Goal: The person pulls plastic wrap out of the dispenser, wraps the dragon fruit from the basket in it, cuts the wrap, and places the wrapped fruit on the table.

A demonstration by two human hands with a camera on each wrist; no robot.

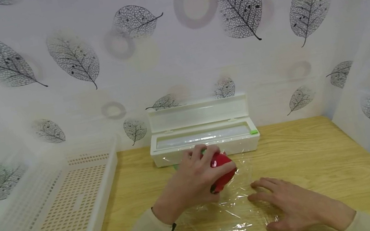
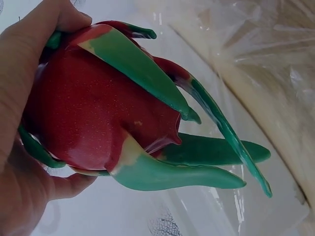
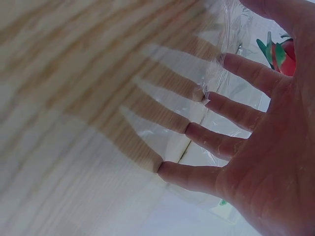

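My left hand (image 1: 193,180) grips a red dragon fruit (image 1: 219,159) with green leaf tips, above a sheet of clear plastic wrap (image 1: 240,227) on the table. In the left wrist view the thumb and fingers curl round the rear of the dragon fruit (image 2: 93,108), its leaf tips pointing away from the palm. My right hand (image 1: 293,203) is at the right edge of the wrap, fingers spread. Its straight fingertips touch the tabletop in the right wrist view, with crinkled plastic wrap (image 3: 214,78) against some of them.
Behind the hands stands a white cling film box (image 1: 249,144), lid raised, with a roll inside and a green slider (image 1: 254,132). A white perforated basket (image 1: 91,227) is at the left of the wooden table (image 1: 309,147). A leaf-patterned curtain (image 1: 176,63) hangs behind.
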